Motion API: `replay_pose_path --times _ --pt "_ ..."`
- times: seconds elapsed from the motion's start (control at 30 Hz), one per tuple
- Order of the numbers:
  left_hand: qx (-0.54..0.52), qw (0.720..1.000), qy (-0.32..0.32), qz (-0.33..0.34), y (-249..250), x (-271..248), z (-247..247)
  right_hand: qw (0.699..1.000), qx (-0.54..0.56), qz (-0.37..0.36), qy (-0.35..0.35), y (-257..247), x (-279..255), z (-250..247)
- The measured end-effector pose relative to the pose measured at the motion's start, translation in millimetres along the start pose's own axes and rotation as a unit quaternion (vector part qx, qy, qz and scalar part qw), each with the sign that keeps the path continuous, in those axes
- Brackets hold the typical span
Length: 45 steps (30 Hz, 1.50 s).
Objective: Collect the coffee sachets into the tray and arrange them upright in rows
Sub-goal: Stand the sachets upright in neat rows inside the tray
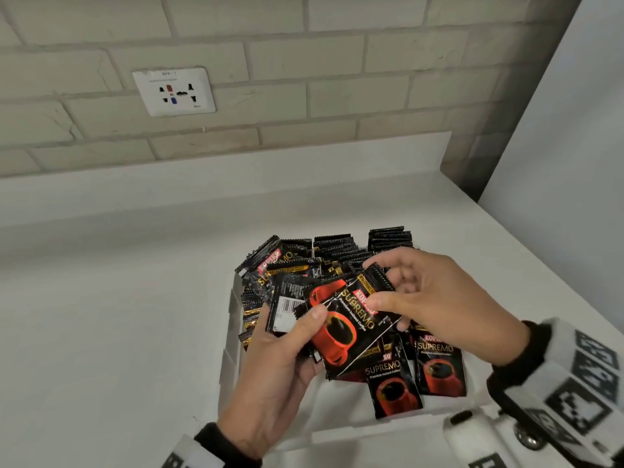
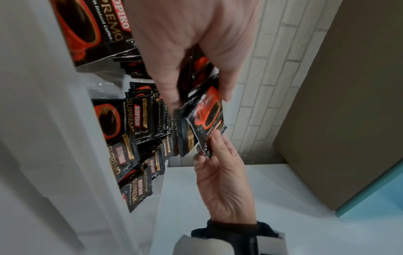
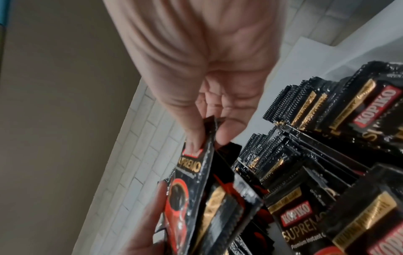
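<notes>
Black coffee sachets with a red cup print fill the white compartmented tray (image 1: 232,336) on the counter. At the back, rows of sachets (image 1: 388,238) stand upright; others (image 1: 393,383) lie loose and leaning at the front. My left hand (image 1: 314,332) grips the lower end of a small fan of sachets (image 1: 351,329) above the tray. My right hand (image 1: 376,287) pinches the top end of the uppermost one between thumb and fingers. The left wrist view shows the fan (image 2: 205,120) between both hands. In the right wrist view the pinched sachet (image 3: 191,172) hangs beside the rows (image 3: 305,155).
The tray stands on a white counter (image 1: 118,298) against a pale brick wall with a socket plate (image 1: 174,91). A white side panel (image 1: 574,157) rises at the right, close to the tray. Bare counter lies to the left of the tray.
</notes>
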<state>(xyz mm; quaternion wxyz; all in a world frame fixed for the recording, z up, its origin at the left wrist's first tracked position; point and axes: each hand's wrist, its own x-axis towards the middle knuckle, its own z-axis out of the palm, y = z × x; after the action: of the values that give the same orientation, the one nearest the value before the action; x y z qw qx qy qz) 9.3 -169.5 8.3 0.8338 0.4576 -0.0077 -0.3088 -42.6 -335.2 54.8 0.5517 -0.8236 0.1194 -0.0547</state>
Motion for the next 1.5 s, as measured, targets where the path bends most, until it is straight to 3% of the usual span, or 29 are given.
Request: replay_pose_path --times 0.17,0.67,0.9,1.07,1.13,1.3,1.43,1.5 --pt "-0.02 1.0 0.009 -0.022 2 3 -7 0.999 0.033 0.001 -0.03 0 1 2" --pt "-0.028 0.991 0.124 0.034 -1 5 -11 0.995 0.083 0.049 -0.02 9 2 0" --pt "-0.066 0.967 0.142 0.201 65 9 -28 0.997 0.072 0.009 0.033 -15 11 -17" --pt "-0.072 0.942 0.132 0.299 109 5 -48 0.996 -0.065 -0.033 -0.055 -40 30 6" --pt "-0.076 0.939 0.136 0.306 113 6 -54 0.974 -0.175 -0.066 -0.125 -43 38 26" --pt "-0.045 0.943 0.168 0.283 104 6 -56 0.883 -0.372 -0.108 -0.265 -35 51 81" --pt "-0.046 0.947 0.184 0.259 101 6 -61 0.836 -0.446 -0.106 -0.301 -30 59 102" --pt "-0.044 0.946 0.191 0.256 102 7 -65 0.839 -0.459 -0.117 -0.268 -30 62 105"
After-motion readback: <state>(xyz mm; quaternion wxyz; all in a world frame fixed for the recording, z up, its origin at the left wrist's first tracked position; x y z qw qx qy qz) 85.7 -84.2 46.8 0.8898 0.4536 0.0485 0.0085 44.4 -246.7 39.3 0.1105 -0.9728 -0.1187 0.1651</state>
